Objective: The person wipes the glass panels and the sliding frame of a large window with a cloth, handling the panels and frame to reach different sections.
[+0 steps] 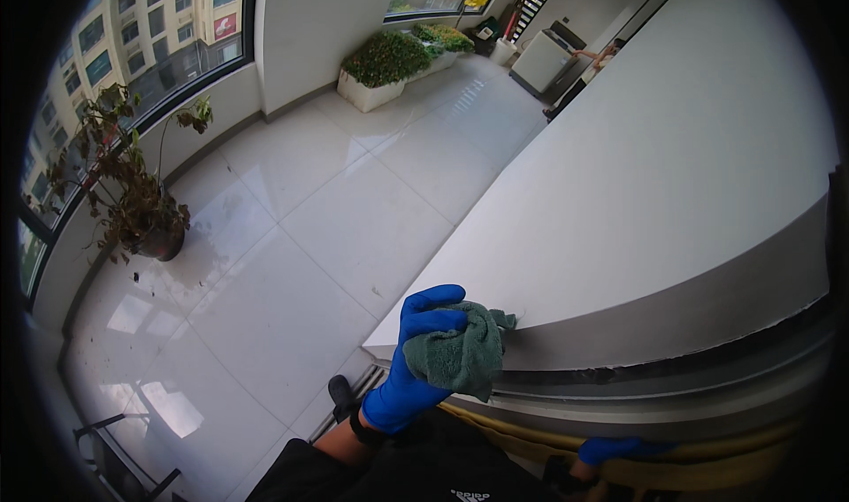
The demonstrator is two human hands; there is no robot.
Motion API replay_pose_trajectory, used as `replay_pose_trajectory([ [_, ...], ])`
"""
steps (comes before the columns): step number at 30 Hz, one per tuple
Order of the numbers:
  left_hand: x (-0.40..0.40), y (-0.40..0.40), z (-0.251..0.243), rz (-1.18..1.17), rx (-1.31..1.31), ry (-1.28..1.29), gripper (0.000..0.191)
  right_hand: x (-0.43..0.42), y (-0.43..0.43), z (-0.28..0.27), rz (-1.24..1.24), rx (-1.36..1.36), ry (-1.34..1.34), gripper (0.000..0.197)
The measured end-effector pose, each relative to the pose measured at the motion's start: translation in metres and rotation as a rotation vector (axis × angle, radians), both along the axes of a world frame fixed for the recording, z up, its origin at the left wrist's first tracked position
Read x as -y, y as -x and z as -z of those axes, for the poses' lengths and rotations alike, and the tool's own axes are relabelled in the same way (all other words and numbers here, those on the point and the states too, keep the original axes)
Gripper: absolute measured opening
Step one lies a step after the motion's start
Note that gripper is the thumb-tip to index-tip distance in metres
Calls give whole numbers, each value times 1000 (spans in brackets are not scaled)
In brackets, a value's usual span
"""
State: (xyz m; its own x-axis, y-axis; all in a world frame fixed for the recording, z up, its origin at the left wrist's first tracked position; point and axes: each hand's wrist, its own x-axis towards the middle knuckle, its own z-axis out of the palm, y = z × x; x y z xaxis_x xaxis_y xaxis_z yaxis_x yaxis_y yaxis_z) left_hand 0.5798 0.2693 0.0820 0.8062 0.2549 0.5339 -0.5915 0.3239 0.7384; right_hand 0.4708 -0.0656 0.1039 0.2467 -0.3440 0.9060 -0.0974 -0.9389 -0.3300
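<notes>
My left hand [414, 363], in a blue glove, is closed around a crumpled green cloth [457, 353]. The cloth is at the lower corner of a white wall [597, 203], beside its grey end face [696, 309]. My right hand [613, 449], also gloved in blue, is low on the right, against a yellow-brown curtain or fabric [703, 465]. Its fingers are stretched and blurred, and whether it holds anything is hard to tell. A dark metal frame or track [637, 386] runs between the wall end and the fabric.
A withered potted plant [159, 240] stands by the window at left. Planters [371, 94] line the far wall. A person [590, 71] is at a washing machine [544, 61] at the far end. A metal-framed chair or rack [126, 459] is at lower left on the tiled floor [265, 303].
</notes>
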Motion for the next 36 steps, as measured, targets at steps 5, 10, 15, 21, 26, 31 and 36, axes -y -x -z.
replay_pose_trajectory([
  [5,-5,4,-7,99,82,26,24,0,1,-1,5,-1,6,77],
  [10,1,13,4,250,-17,203,35,1,3,-2,7,2,6,77],
  [15,-1,17,3,492,-215,401,39,1,3,-1,9,0,11,77],
  [21,-3,24,-12,663,-42,525,59,0,2,-1,6,3,10,76],
  [26,-6,21,-27,499,-187,-122,69,0,3,-1,8,0,15,76],
  [31,-13,24,-29,485,66,-752,72,-2,2,1,3,-11,19,76],
  [36,-13,28,-35,375,174,-873,69,-4,3,3,-8,-11,18,76],
])
